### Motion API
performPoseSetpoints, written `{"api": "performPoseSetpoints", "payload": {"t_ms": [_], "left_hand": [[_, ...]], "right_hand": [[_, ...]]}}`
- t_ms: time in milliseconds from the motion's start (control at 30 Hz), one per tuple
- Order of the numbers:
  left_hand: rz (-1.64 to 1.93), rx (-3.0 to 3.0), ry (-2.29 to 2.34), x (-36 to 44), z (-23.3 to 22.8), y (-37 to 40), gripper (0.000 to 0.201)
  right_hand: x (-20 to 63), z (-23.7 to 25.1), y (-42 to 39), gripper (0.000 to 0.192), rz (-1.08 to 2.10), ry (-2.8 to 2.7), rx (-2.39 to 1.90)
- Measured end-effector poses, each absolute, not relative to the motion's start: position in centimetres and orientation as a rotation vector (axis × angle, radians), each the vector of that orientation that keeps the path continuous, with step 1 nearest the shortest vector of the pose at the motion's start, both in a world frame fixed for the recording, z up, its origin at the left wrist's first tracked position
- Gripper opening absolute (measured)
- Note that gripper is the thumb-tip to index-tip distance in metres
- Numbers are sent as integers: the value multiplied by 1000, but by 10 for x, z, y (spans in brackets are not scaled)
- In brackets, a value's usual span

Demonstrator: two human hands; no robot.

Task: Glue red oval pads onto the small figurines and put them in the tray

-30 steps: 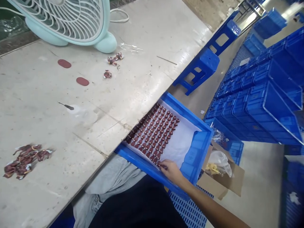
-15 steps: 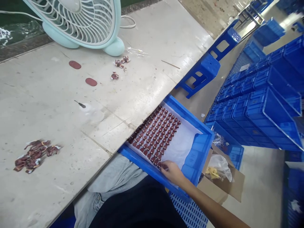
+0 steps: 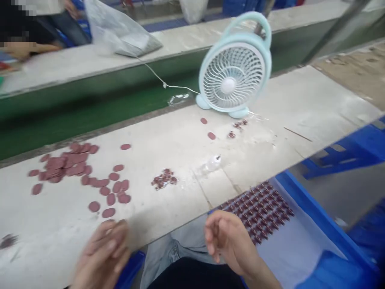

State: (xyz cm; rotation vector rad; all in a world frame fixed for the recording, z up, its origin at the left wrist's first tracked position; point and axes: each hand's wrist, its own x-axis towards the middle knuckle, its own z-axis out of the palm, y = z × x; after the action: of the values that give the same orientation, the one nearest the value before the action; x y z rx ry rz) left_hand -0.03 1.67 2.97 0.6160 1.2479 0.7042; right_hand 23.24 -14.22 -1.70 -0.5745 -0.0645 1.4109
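Note:
My left hand (image 3: 104, 253) is at the table's front edge, just below the loose dark-red oval discs (image 3: 108, 212). Its fingers are curled against the thumb, and blur hides whatever they may hold. My right hand (image 3: 231, 241) hovers beside the blue tray (image 3: 319, 208), fingers loosely bent and apart, with nothing visible in them. Rows of small dark-red pieces with light bands (image 3: 261, 208) lie on the tray's white liner. Between the hands, farther back, sit a heap of small brown-and-white pieces (image 3: 164, 179) and a clear squeeze bottle with a dark tip (image 3: 214, 162).
A pale-blue fan (image 3: 231, 76) stands at the table's back edge, its white cord trailing left. A big pile of discs (image 3: 67, 162) lies at left. Blue stools (image 3: 351, 148) are at right. Across the green gap are a plastic bag (image 3: 120, 34) and another person's arm (image 3: 27, 48).
My right hand has left the tray's rows and is now raised by the table edge. My left hand has come into view. The view has swung left, showing the disc pile.

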Motion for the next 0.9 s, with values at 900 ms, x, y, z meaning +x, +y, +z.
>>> {"api": "performPoseSetpoints", "payload": {"t_ms": [900], "left_hand": [[535,303,649,32,-23,-4,25]], "right_hand": [[205,9,-63,42,1350,50,-831]]}}
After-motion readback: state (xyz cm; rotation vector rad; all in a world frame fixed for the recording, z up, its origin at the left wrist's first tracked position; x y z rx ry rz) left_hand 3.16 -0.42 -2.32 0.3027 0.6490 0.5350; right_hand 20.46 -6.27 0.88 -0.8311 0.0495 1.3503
